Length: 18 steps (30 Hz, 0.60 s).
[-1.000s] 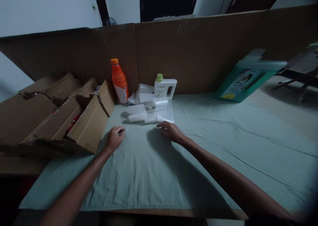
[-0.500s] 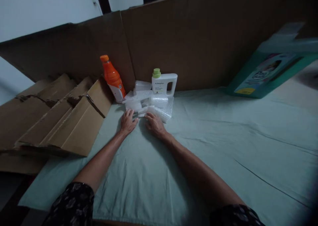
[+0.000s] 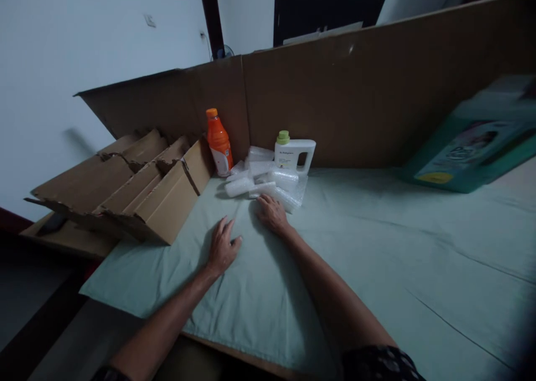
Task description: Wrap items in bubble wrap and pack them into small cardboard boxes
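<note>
My left hand (image 3: pixel 223 248) hovers over or rests on the green cloth, fingers spread and holding nothing. My right hand (image 3: pixel 273 215) is at the front of a heap of bubble-wrapped bundles (image 3: pixel 285 177), fingers apart, with the fingertips against the front bundle (image 3: pixel 262 189). What lies under its palm is hidden. Just behind the heap stands a white jug (image 3: pixel 290 153) with a green cap and a handle. To its left an orange bottle (image 3: pixel 219 143) with an orange cap stands upright against cardboard.
Open cardboard dividers (image 3: pixel 159 210) occupy the left side of the cloth-covered table (image 3: pixel 355 241). A tall cardboard panel (image 3: pixel 355 101) runs along the back. At the right stands a large container of green liquid (image 3: pixel 456 152). The table's front edge is near my forearms.
My left hand has drawn back from the heap toward me and opened. My right hand stays at the front bundle. The view has turned left and tilted up slightly.
</note>
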Each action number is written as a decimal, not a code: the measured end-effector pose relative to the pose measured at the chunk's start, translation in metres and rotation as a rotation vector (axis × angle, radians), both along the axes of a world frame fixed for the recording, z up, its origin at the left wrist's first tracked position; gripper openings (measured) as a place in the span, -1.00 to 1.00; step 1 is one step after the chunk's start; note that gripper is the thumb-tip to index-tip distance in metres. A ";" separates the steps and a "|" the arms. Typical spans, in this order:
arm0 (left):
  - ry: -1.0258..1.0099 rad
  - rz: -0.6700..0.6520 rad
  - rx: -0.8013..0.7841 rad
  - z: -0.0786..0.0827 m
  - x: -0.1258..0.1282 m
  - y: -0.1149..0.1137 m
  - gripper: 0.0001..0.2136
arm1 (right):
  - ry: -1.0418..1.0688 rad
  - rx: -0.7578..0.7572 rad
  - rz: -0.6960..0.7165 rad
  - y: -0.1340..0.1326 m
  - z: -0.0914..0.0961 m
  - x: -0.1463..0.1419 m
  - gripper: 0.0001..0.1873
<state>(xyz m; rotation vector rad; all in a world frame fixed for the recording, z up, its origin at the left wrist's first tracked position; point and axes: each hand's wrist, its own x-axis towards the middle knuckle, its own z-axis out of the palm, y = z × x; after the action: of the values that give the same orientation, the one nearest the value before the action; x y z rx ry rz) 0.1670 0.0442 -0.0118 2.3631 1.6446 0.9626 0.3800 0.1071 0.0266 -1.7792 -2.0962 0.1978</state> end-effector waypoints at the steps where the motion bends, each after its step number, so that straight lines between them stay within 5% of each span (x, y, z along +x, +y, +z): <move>1: 0.002 -0.008 0.008 0.000 -0.007 -0.015 -0.53 | -0.011 -0.005 0.002 0.000 0.001 -0.001 -0.42; 5: 0.114 0.013 0.160 0.032 -0.052 -0.041 -0.49 | -0.047 -0.026 0.031 -0.011 0.007 -0.003 -0.50; 9: 0.217 0.251 0.375 0.114 -0.116 -0.020 -0.41 | -0.058 -0.047 0.086 -0.046 0.011 -0.007 -0.61; 12: 0.338 0.415 0.310 0.166 -0.151 0.007 -0.40 | -0.045 -0.053 0.136 -0.083 0.013 -0.013 -0.70; 15: 0.479 0.418 0.067 0.185 -0.165 0.026 -0.63 | -0.014 -0.046 0.170 -0.115 0.015 -0.017 -0.73; 18: 0.480 0.325 0.049 0.181 -0.168 0.026 -0.73 | 0.022 -0.029 0.177 -0.136 0.018 -0.015 -0.67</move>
<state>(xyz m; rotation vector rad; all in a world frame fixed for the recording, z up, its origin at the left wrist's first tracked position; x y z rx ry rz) -0.0009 0.0704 0.1690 2.5505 2.2498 0.4895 0.3651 -0.0289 0.0443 -1.5988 -2.2454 0.2956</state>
